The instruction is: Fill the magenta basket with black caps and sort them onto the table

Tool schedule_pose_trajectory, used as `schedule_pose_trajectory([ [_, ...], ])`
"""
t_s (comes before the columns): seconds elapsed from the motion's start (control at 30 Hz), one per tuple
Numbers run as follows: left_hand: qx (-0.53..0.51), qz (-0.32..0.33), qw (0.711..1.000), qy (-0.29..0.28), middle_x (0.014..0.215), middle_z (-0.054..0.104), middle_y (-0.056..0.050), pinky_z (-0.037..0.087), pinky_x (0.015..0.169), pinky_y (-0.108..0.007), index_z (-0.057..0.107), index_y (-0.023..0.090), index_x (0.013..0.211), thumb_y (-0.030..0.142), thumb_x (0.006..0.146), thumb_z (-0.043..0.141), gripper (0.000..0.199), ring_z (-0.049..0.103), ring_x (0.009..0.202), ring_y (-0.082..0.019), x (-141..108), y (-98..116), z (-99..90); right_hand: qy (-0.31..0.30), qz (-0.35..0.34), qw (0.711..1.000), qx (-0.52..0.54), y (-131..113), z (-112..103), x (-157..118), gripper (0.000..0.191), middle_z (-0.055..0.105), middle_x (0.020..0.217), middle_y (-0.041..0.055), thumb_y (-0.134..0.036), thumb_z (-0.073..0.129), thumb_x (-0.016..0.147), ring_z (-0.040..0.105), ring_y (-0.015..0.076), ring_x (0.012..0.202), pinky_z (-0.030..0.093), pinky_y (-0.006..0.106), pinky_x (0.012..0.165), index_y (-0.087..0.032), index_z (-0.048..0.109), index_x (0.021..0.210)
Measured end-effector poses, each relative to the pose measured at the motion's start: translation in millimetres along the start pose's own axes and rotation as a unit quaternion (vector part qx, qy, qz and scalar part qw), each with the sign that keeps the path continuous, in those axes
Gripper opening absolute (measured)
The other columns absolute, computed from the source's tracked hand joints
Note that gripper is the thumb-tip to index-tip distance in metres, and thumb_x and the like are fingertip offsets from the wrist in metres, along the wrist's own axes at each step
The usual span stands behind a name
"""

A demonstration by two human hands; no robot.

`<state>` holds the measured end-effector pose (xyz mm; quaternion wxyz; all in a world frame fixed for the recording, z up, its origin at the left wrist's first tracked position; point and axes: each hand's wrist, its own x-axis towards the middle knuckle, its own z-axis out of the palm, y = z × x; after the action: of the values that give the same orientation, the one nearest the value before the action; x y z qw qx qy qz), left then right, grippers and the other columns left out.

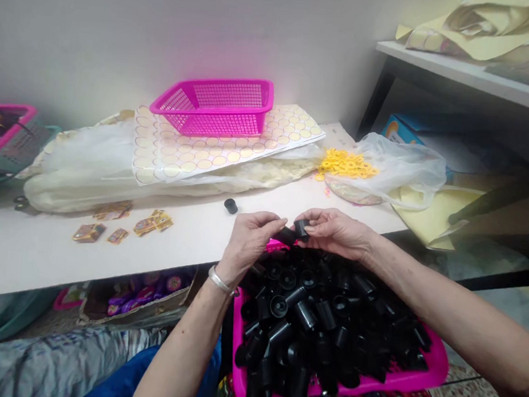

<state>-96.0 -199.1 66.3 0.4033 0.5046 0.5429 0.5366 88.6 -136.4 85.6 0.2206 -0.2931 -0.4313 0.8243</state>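
Observation:
My left hand (252, 237), with a silver bangle at the wrist, pinches a black plastic cylinder (285, 235) between thumb and fingers. In my right hand (329, 230) is another short black cylinder (301, 229), held upright beside the first. The two pieces are very close together; I cannot tell whether they touch. Below both hands a pink basket (434, 371) rests on my lap, heaped with black plastic cylinders (305, 315), some showing a round hollow end. One loose black cylinder (231, 206) lies on the white table (196, 242), left of my hands.
An upright pink mesh basket (220, 123) sits on sheets printed with yellow circles (165, 165). Yellow plastic pieces (347, 164) spill beside a clear bag (406, 164). Small printed cards (89, 232) lie at left. Below the table is a carton (138, 314) with purple items; a shelf (479, 78) stands right.

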Motion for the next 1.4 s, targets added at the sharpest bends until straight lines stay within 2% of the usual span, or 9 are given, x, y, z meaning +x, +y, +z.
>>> schedule_pose_trajectory([
  [0.23,0.099,0.136,0.979,0.111,0.078,0.065,-0.002,0.046,0.072,-0.027,0.071,0.018,0.085,0.045,0.076,0.071,0.029,0.057,0.075,-0.016,-7.2,-1.4,25.7,0.017,-0.031,0.996,0.077,5.2,10.7,-2.6,0.025,0.065,0.073,0.0,-0.008,0.081,0.057,0.064,0.0119,0.072,0.055,0.029,0.079,-0.012,0.064,0.075],
  [0.4,0.12,0.174,0.977,0.003,0.096,0.065,-0.005,0.047,0.079,-0.029,0.065,0.019,0.111,0.04,0.072,0.076,0.045,0.059,0.087,-0.018,-4.7,-3.3,21.3,0.089,-0.084,0.992,0.042,0.4,12.7,-8.9,0.027,0.065,0.069,-0.0011,-0.014,0.085,0.053,0.062,0.0116,0.067,0.052,0.03,0.074,-0.013,0.064,0.07],
  [0.53,0.099,0.154,0.982,-0.039,0.092,0.063,-0.002,0.046,0.076,-0.029,0.046,0.023,0.137,0.03,0.071,0.077,0.073,0.057,0.078,-0.015,-4.9,-5.0,21.4,0.149,-0.211,0.966,-0.02,-1.2,10.9,-9.4,0.021,0.067,0.071,-0.0011,-0.023,0.083,0.06,0.06,0.0107,0.067,0.049,0.029,0.075,-0.015,0.068,0.073],
  [0.7,0.078,0.104,0.99,-0.057,0.089,0.064,0.0,0.045,0.076,-0.029,0.026,0.023,0.148,0.026,0.063,0.082,0.101,0.058,0.078,-0.016,-4.0,-11.8,27.3,0.131,-0.308,0.933,-0.133,2.2,12.7,-8.8,0.011,0.07,0.08,0.0008,-0.021,0.078,0.066,0.061,0.0133,0.077,0.049,0.029,0.079,-0.016,0.071,0.073],
  [0.9,0.076,0.086,0.991,-0.066,0.093,0.065,-0.001,0.045,0.08,-0.032,0.022,0.023,0.149,0.025,0.061,0.083,0.107,0.059,0.082,-0.018,-1.2,-17.7,27.3,0.115,-0.35,0.898,-0.241,6.9,10.9,-8.0,0.006,0.07,0.084,0.0014,-0.019,0.072,0.071,0.062,0.0145,0.079,0.05,0.029,0.077,-0.016,0.068,0.067],
  [1.03,0.058,0.094,0.991,-0.073,0.092,0.066,-0.001,0.044,0.081,-0.032,0.022,0.021,0.149,0.021,0.063,0.08,0.104,0.061,0.083,-0.018,-0.6,-14.6,26.2,0.118,-0.359,0.847,-0.373,10.1,13.6,-10.0,0.009,0.071,0.092,0.0044,-0.016,0.066,0.075,0.065,0.0184,0.088,0.051,0.033,0.083,-0.017,0.069,0.083],
  [1.13,0.035,0.109,0.992,-0.052,0.09,0.066,0.0,0.044,0.078,-0.029,0.023,0.019,0.149,0.02,0.064,0.077,0.1,0.059,0.08,-0.016,-0.7,-12.3,25.1,0.133,-0.386,0.767,-0.496,15.9,16.5,-10.0,0.029,0.07,0.105,0.0084,-0.016,0.059,0.081,0.065,0.0219,0.098,0.053,0.039,0.089,-0.019,0.066,0.11],
  [1.27,0.035,0.132,0.991,-0.019,0.088,0.066,0.0,0.044,0.072,-0.027,0.025,0.017,0.148,0.016,0.065,0.074,0.096,0.057,0.074,-0.013,1.0,-17.3,22.1,0.059,-0.384,0.664,-0.639,22.0,17.4,-6.8,0.039,0.062,0.125,0.0169,-0.03,0.057,0.088,0.05,0.0328,0.127,0.043,0.053,0.104,-0.014,0.059,0.123],
  [1.4,0.073,0.155,0.985,0.013,0.094,0.067,-0.003,0.046,0.08,-0.03,0.054,0.018,0.125,0.02,0.065,0.076,0.063,0.06,0.083,-0.016,15.1,-39.0,6.2,0.028,-0.258,0.668,-0.698,13.5,11.7,-6.7,0.064,0.045,0.144,0.0224,-0.047,0.059,0.086,0.03,0.0378,0.141,0.035,0.058,0.11,-0.008,0.048,0.136],
])
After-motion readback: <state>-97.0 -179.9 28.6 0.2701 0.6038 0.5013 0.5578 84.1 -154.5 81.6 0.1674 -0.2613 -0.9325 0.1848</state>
